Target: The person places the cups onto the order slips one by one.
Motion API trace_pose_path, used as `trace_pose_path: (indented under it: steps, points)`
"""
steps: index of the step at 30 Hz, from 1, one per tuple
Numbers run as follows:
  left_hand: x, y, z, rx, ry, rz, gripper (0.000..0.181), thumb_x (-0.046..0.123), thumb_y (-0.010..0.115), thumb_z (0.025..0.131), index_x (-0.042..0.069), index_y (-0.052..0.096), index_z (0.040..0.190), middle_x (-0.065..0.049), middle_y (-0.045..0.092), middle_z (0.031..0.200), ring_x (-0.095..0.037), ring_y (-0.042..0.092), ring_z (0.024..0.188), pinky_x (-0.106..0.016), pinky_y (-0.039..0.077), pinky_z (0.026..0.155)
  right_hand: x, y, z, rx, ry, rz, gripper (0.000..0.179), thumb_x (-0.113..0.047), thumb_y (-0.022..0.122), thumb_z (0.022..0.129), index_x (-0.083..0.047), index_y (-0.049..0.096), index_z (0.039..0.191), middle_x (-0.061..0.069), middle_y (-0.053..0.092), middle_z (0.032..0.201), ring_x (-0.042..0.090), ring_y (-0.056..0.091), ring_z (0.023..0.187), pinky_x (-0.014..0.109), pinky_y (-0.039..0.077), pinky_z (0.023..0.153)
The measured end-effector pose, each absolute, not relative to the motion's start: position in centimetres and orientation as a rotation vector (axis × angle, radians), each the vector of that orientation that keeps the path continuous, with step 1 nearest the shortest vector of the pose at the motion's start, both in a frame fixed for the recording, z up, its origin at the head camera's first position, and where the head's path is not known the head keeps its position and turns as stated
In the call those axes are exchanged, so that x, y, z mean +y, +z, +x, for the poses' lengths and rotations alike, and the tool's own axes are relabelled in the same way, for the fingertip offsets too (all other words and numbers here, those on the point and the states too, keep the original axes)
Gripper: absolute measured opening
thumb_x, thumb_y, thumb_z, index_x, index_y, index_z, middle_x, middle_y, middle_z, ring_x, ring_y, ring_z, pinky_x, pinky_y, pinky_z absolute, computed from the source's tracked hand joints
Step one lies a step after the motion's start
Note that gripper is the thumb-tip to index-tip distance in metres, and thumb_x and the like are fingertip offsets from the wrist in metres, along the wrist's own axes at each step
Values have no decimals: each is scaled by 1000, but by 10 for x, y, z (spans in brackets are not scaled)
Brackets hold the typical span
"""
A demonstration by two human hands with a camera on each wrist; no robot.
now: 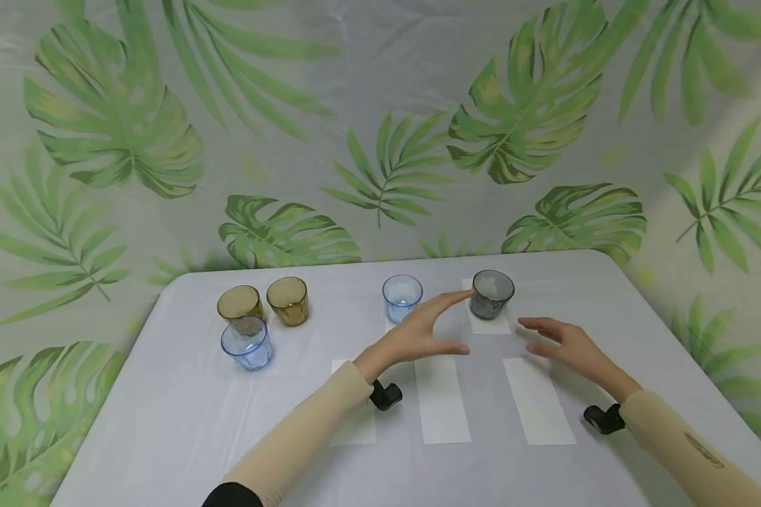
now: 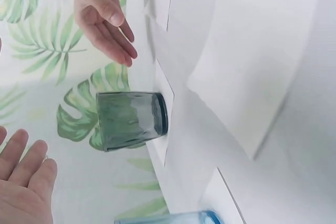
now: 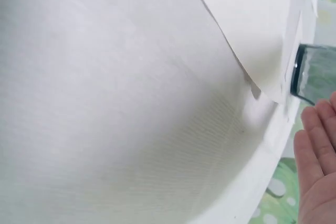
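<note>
A grey glass [image 1: 492, 296] stands upright on a white paper strip [image 1: 490, 327] at the back right of the table. My left hand [image 1: 415, 334] is held to its left, fingers stretched and thumb spread; the left wrist view shows a gap between this hand and the glass [image 2: 131, 120]. To the right and nearer the front, my right hand [image 1: 567, 346] hovers with relaxed fingers, holding nothing. Just behind the left hand stands a blue glass [image 1: 401, 294], its paper strip mostly hidden by that hand.
At the left stand two amber glasses [image 1: 288, 301] and another blue glass [image 1: 247, 345], which partly covers one amber glass. Three more paper strips lie nearer the front, among them the middle one [image 1: 442, 401] and the right one [image 1: 539, 403]. A leaf-print cloth [image 1: 387, 176] hangs behind the table.
</note>
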State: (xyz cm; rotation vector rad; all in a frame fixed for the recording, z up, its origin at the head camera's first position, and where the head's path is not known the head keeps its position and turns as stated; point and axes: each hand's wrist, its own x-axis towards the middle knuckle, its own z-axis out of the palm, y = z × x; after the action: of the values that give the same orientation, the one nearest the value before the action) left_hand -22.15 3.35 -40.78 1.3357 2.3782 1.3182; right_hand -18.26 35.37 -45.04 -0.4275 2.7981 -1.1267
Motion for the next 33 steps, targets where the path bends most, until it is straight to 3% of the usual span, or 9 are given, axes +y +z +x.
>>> trace_pose_path:
  steps: [4,7,13,17,27,33]
  points:
    - [12,-409,-211,2373,1344,1328,83,30,78,81,18,33,150,4,35,150,-11,31,136,-33,30,110,354,-454,-176,2807,-1130,-456,48,-20,67,91,-3,54,134,15,53,134,39,48,123,15,40,98]
    - [-2,-410,-205,2371,1366,1305,83,30,78,81,20,33,150,9,34,150,-9,32,136,-35,31,110,354,-456,-172,2807,-1144,-466,47,-21,68,91,-3,55,133,14,55,133,34,49,122,5,34,93]
    - [-32,-410,-196,2406,1418,1279,82,22,79,80,20,35,149,12,35,150,-8,33,135,-38,32,109,354,-457,-163,2810,-1151,-487,46,-22,69,90,-6,57,131,12,57,131,3,48,119,6,35,94]
    - [-55,-410,-191,2450,1441,1267,82,22,80,80,18,35,149,6,36,149,-12,33,136,-40,33,109,352,-458,-158,2792,-1170,-484,46,-23,69,90,-7,58,131,11,57,131,-5,45,118,6,34,94]
    - [-106,-416,-177,2523,1518,1134,84,15,82,77,13,37,148,-2,39,148,-21,37,134,-41,32,110,352,-459,-147,2809,-1198,-566,43,-16,70,89,-4,59,129,13,59,128,-15,40,116,4,33,94]
    - [-132,-417,-164,2551,1577,1065,83,2,81,75,2,37,146,-12,39,148,-29,36,135,-43,30,110,354,-456,-140,2834,-1100,-499,45,-23,70,89,-11,59,131,9,57,131,-6,43,119,7,36,93]
